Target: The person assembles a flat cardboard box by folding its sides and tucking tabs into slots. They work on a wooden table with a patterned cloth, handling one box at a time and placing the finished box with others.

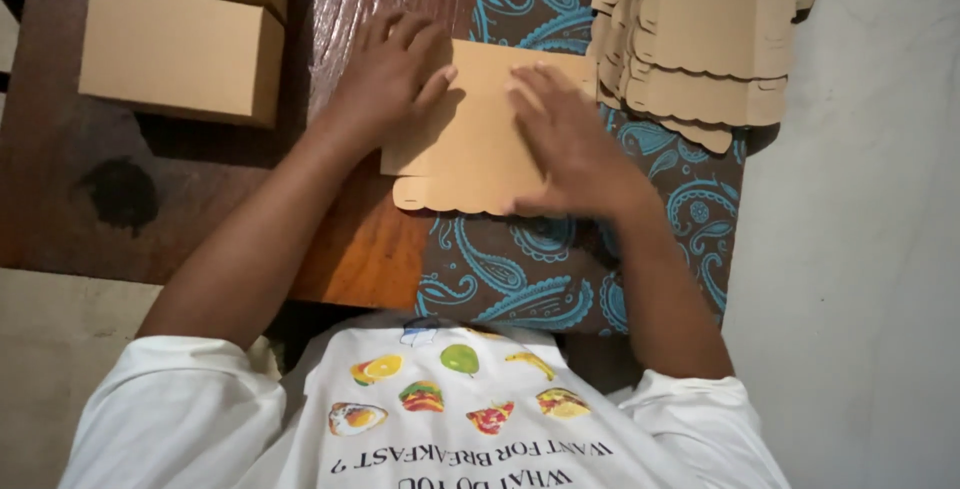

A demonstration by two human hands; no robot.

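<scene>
Both hands press flat on 1 die-cut cardboard blank [470,139] at the worktop [200,199] centre: left hand [395,74] and right hand [570,139], fingers spread, gripping nothing. Folding seems underway; creasing needs firm, even pressure.

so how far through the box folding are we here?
Done: two closed cardboard boxes sit at the table's far left. In hand: the left hand and right hand press flat on one die-cut cardboard blank, still unfolded, lying partly on the paisley cloth. Left: a stack of flat blanks at upper right, count unclear.
</scene>
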